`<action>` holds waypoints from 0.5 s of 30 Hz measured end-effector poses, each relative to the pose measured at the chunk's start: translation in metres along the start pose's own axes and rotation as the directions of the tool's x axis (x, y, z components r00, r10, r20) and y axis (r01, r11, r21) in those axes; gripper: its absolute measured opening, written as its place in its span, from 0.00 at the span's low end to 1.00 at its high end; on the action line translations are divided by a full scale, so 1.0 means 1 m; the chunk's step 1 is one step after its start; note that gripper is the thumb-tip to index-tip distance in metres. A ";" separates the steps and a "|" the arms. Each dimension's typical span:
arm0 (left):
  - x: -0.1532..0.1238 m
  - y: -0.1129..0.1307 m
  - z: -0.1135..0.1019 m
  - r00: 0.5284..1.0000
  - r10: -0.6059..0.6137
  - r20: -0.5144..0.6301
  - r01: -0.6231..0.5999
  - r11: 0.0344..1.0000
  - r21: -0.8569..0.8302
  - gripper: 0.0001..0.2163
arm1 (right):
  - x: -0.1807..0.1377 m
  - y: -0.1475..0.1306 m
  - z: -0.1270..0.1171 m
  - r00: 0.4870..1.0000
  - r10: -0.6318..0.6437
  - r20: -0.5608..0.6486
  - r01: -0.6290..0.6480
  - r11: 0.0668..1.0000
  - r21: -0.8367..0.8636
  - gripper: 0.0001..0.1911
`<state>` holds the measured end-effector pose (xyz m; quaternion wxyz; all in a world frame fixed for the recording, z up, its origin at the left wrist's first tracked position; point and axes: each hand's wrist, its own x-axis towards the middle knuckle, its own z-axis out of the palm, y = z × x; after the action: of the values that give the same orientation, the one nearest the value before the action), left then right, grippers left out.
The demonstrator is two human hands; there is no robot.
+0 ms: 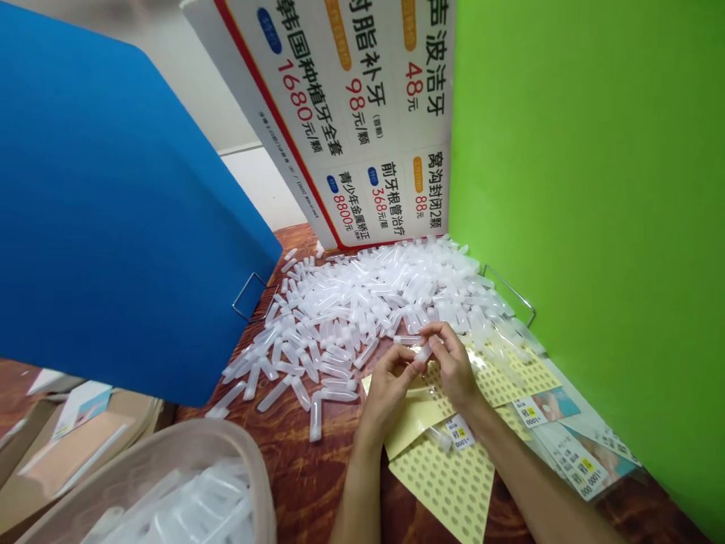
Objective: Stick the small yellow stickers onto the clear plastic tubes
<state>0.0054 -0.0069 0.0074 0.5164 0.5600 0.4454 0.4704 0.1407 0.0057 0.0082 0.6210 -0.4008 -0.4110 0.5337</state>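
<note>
At the lower left, a pale basin point(257, 468) sits below a blue board point(113, 211). Mid-table, just before the heap of clear tubes point(362, 302), the left hand point(388, 389) and right hand point(453, 366) pinch one small tube point(424, 353) between their fingertips, above yellow sticker sheets point(447, 483). A green board point(594, 227) stands at the right.

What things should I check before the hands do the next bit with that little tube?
1. Small plastic tube pinched between left hand and right hand: ok.
2. Tube already labelled: cannot tell.
3. Yellow dotted sheet lying flat under the hands: ok.
4. Pile of tubes close behind the hands: ok.
5. Bin at the near left, with tubes inside: ok.
</note>
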 end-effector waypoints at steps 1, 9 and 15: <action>-0.001 0.000 -0.002 1.000 0.004 0.021 -0.003 1.000 -0.006 0.15 | -0.002 0.000 0.001 0.999 -0.029 0.020 0.030 0.999 -0.029 0.08; -0.008 0.009 -0.004 0.994 0.079 0.069 -0.081 0.996 0.021 0.12 | -0.008 0.003 0.002 0.992 -0.125 0.029 0.128 0.979 -0.159 0.06; -0.011 0.008 -0.003 0.989 0.141 0.053 -0.143 0.989 0.045 0.11 | -0.011 0.004 0.002 0.996 -0.095 -0.003 0.093 0.984 -0.152 0.13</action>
<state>0.0011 -0.0180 0.0143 0.4789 0.6142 0.4027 0.4809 0.1361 -0.0049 0.0046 0.6153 -0.4297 -0.4656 0.4690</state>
